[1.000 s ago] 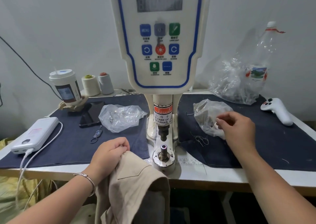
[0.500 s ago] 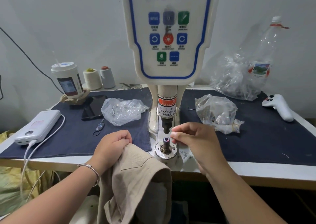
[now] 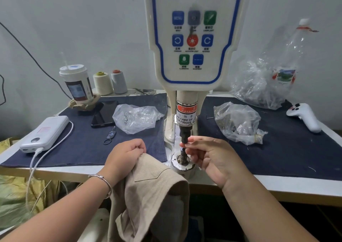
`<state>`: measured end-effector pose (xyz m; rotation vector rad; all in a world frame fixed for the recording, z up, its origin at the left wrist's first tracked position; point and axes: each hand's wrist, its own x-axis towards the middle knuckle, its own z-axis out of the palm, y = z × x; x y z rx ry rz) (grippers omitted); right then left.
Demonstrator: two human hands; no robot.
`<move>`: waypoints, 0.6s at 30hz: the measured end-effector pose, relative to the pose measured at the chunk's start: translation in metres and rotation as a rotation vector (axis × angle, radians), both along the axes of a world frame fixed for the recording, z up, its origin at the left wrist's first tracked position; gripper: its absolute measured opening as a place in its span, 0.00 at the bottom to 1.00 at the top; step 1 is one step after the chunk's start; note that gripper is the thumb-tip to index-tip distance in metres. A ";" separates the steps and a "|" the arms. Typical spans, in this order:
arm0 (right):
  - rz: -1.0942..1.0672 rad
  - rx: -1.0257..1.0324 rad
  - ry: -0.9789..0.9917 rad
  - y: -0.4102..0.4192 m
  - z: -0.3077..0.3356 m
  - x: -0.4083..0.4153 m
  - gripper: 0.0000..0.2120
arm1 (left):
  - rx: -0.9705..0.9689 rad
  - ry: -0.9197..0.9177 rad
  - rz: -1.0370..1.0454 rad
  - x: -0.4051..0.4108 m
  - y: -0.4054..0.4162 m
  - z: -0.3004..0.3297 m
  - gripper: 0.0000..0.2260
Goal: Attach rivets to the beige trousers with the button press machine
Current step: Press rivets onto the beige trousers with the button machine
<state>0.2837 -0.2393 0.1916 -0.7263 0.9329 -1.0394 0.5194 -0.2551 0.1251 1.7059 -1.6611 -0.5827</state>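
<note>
While left hand (image 3: pixel 125 154) bunches ribbed beige trousers (image 3: pixel 151 195), right hand (image 3: pixel 212 158) fingertips pinch at cylindrical metal die (image 3: pixel 182 165).

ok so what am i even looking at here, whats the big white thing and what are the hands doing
One picture, from a camera on the person's head, looking down at a worktable. The tall white thing is a button press machine. The left hand grips beige trousers at the table edge. The right hand has its fingertips at the press head, apparently placing a rivet, too small to see. Nearby lie plastic bags of parts, a power bank, a phone and thread spools.
</note>
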 end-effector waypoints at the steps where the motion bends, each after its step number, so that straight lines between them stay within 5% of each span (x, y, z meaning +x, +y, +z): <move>1: -0.004 0.008 -0.003 0.000 0.001 0.000 0.07 | 0.000 -0.001 0.001 0.000 0.000 0.000 0.07; 18: -0.120 -0.056 0.108 0.037 0.009 -0.001 0.09 | 0.029 -0.011 -0.002 0.001 0.002 0.004 0.08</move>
